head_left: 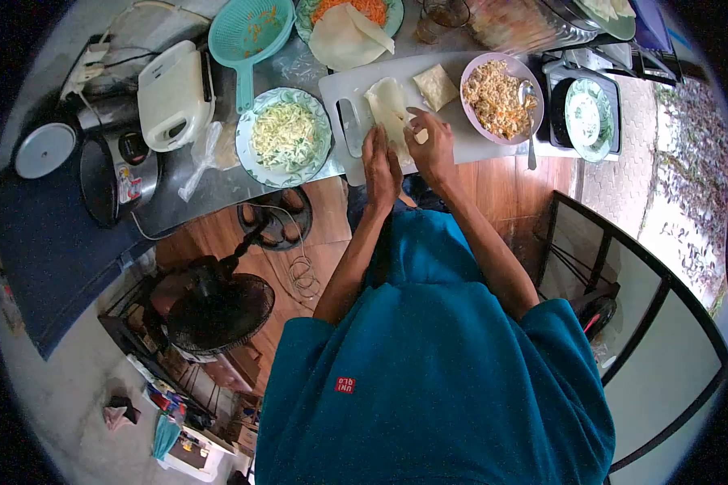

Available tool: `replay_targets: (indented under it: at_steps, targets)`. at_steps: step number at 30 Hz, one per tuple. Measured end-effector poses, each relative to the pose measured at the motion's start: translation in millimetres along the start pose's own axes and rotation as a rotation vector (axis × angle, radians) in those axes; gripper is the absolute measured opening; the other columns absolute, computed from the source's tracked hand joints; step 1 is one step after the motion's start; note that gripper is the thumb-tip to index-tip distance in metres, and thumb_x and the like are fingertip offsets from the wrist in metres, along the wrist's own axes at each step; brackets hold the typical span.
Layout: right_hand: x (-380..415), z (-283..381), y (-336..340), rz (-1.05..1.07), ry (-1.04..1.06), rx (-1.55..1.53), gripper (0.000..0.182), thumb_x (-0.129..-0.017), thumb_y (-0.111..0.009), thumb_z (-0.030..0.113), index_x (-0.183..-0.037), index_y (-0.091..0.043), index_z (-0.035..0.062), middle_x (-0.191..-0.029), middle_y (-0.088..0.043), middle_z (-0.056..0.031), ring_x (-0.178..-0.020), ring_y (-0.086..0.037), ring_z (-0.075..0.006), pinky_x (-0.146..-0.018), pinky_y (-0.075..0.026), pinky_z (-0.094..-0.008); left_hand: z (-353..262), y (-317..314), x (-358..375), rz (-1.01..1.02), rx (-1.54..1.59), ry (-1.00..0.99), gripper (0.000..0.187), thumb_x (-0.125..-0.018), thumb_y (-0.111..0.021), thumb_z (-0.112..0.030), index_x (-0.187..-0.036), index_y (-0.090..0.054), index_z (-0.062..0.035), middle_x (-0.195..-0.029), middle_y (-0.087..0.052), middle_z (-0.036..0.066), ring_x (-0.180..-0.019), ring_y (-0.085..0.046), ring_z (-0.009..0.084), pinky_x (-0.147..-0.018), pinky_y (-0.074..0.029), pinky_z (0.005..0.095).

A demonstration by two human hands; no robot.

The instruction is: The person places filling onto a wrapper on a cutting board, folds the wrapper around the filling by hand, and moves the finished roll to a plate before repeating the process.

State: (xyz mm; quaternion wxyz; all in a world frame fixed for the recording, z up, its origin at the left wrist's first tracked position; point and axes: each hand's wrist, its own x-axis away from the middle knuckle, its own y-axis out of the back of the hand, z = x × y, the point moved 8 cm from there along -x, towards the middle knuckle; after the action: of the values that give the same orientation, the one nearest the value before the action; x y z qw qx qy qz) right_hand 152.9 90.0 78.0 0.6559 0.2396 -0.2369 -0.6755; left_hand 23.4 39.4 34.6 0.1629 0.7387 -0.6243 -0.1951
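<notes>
A pale, thin sheet of spring roll wrapper lies on a white cutting board, partly hidden under my hands. My left hand is at its near left edge, fingers straight and pressed together against the wrapper. From the right, my right hand pinches the wrapper's side with bent fingers; a small pale bit shows by its fingertips. Just beyond it lies a folded, square filled parcel. At the board's right end a pink bowl holds a crumbly orange-brown filling and a metal spoon.
Left of the board stands a plate of shredded cabbage. Behind are a turquoise strainer, stacked wrappers over shredded carrot, and a glass. A white sandwich maker sits far left; a patterned plate is right.
</notes>
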Motion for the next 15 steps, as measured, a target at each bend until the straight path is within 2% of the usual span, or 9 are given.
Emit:
replay_targets:
  at_steps: [4,9,11,13,15]
  targets:
    - [2.2,10.4,-12.0,0.033,0.060,0.016,0.054,-0.081,-0.068,0.006,-0.133,-0.054,0.0118,-0.086,-0.068,-0.0063,-0.083,-0.064,-0.0233,-0.088,-0.043,-0.0376,0.7,-0.2,-1.8,-0.017,0.059,0.041,0.041,-0.101,-0.044,-0.012,-0.136,-0.048,0.0078,-0.134,-0.046,0.030,-0.122,-0.049,0.0453,-0.104,-0.041,0.0463]
    - [8.5,15.6,-29.9,0.097,0.157,0.044,0.056,-0.081,-0.067,0.005,-0.135,-0.053,0.0110,-0.085,-0.068,-0.0070,-0.083,-0.064,-0.0237,-0.086,-0.043,-0.0380,5.6,9.3,-6.8,-0.047,0.071,0.026,0.039,-0.098,-0.045,-0.004,-0.136,-0.049,0.0051,-0.130,-0.052,0.027,-0.118,-0.054,0.0426,-0.100,-0.046,0.0442]
    - [9.7,15.0,-38.6,0.190,0.115,0.033,0.056,-0.081,-0.066,0.004,-0.135,-0.051,0.0094,-0.089,-0.070,-0.0082,-0.085,-0.065,-0.0252,-0.086,-0.044,-0.0379,7.3,13.0,-7.0,-0.053,0.059,0.016,0.040,-0.097,-0.046,-0.003,-0.136,-0.050,0.0038,-0.128,-0.054,0.026,-0.118,-0.055,0.0419,-0.099,-0.047,0.0436]
    - [12.7,15.0,-41.8,0.185,0.140,0.016,0.055,-0.082,-0.065,0.004,-0.135,-0.051,0.0088,-0.092,-0.070,-0.0095,-0.087,-0.065,-0.0266,-0.088,-0.044,-0.0378,10.7,12.5,-7.6,-0.003,0.119,0.083,0.040,-0.096,-0.046,-0.001,-0.136,-0.051,0.0014,-0.130,-0.053,0.025,-0.121,-0.054,0.0407,-0.099,-0.047,0.0426]
    - [14.4,15.7,-41.3,0.177,0.164,0.000,0.054,-0.083,-0.065,0.004,-0.135,-0.051,0.0082,-0.095,-0.071,-0.0108,-0.088,-0.065,-0.0281,-0.089,-0.044,-0.0377,8.0,14.6,-8.8,-0.004,0.104,0.057,0.040,-0.096,-0.046,-0.001,-0.135,-0.051,0.0014,-0.131,-0.052,0.024,-0.120,-0.054,0.0410,-0.098,-0.047,0.0428]
